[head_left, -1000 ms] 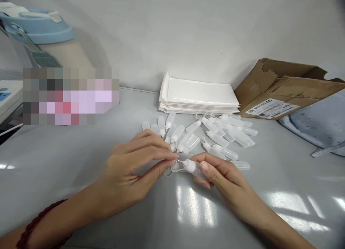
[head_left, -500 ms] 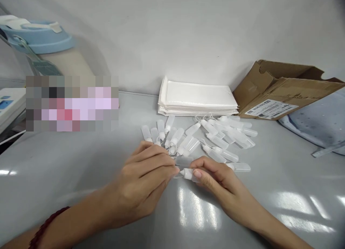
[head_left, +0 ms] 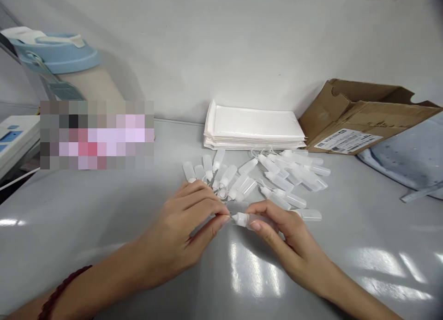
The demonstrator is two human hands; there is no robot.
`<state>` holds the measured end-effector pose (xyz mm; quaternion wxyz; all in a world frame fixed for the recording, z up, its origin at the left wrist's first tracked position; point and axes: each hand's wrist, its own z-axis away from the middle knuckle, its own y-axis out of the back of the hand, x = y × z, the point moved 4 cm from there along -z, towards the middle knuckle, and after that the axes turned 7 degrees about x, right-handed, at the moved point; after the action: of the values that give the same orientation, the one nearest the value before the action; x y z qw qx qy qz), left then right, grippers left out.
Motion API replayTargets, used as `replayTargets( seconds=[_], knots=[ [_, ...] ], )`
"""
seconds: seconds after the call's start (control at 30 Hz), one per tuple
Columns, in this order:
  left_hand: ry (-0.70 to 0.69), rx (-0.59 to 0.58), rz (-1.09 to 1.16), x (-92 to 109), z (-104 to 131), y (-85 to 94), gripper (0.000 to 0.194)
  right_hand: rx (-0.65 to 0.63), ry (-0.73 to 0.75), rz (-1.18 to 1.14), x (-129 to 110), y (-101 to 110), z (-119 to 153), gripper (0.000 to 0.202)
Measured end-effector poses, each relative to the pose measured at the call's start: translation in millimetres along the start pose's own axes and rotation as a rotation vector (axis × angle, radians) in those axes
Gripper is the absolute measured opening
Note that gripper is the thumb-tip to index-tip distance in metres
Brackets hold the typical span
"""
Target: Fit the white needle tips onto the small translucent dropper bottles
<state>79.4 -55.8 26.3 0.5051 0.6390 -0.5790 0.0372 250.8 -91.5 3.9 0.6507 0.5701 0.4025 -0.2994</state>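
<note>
My right hand (head_left: 285,230) grips a small translucent squeeze bottle (head_left: 258,220) with a white cap, lying on its side with its nozzle pointing left. My left hand (head_left: 194,223) is closed in a pinch, thumb and forefinger together right at the nozzle's tip. Whatever lies between those fingertips is too small to make out. Just behind the hands, more squeeze bottles (head_left: 228,177) lie loosely heaped on the grey table (head_left: 145,190), several with thin white cords at their caps. Another bottle (head_left: 308,214) rests beyond my right knuckles.
A stack of white padded envelopes (head_left: 256,121) lies against the wall. To its right stands an open cardboard box (head_left: 346,112) beside a grey-blue cloth item (head_left: 408,149). On the left are a tumbler (head_left: 65,54) with a blue lid and a white device (head_left: 17,135).
My left fingers have shifted from a bunched grip to a thumb-and-forefinger pinch at the nozzle. More of the bottle in my right hand shows. The camera view has moved slightly.
</note>
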Motion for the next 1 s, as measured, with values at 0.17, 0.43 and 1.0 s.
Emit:
replayTargets(
  seconds=[0.17, 0.43, 1.0],
  knots=[
    [0.045, 0.032, 0.045, -0.4, 3.6, -5.9, 0.014, 0.055, 0.083, 0.032, -3.9, -6.7, 3.7, 0.015],
    [-0.002, 0.053, 0.057, 4.6, 9.9, -12.1, 0.017, 0.075, 0.111, 0.011, -6.9, -11.6, 7.2, 0.017],
    [0.021, 0.336, -0.383, -24.5, -4.3, 4.3, 0.018, 0.235, 0.055, 1.005, 21.2, 35.4, -20.5, 0.013]
  ],
)
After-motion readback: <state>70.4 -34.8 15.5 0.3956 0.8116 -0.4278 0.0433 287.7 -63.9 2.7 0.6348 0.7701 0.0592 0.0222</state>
